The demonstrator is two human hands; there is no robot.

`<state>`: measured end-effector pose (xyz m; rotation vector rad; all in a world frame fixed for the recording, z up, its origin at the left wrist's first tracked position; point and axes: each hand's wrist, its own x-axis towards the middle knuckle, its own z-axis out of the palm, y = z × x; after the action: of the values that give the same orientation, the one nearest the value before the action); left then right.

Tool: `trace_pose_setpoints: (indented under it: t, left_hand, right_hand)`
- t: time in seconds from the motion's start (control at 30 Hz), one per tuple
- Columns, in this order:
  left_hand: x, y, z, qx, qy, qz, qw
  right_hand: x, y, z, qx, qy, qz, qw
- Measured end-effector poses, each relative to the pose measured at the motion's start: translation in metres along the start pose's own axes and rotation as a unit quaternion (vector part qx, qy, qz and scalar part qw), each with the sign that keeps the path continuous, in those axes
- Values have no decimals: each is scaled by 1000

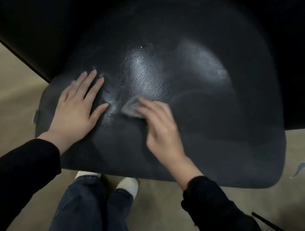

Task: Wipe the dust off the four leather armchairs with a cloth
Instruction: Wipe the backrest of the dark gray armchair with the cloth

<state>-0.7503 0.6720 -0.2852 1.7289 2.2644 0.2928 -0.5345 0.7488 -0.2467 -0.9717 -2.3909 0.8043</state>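
Fingers grip cloth — right hand; left hand flat on armchair

Left hand flat, fingers spread; right hand (blurred) curled round a cloth.

A black leather armchair is filling the frame, its broad rounded seat cushion catching a bright glare and showing pale dusty smears and streaks toward its front left. A small grey cloth is lying crumpled on the cushion near front centre, held under the curled fingers of the right hand.
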Motion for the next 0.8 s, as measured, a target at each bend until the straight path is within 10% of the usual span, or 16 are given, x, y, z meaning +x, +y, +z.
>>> trace_pose_setpoints:
  t: [0.3, 0.57, 0.8]
  left_hand:
    - [-2, -2, 2, -1, 1, 11, 1000]
    - [-3, 4, 0, -2, -5, 8, 1000]
    - [-3, 6, 0, -12, 10, 11, 1000]
  right_hand:
    - [-78, 75, -63, -167, 316, 390, 849]
    - [-60, -27, 46, -81, 211, 248, 942]
    - [-70, -5, -14, -61, 249, 254, 933]
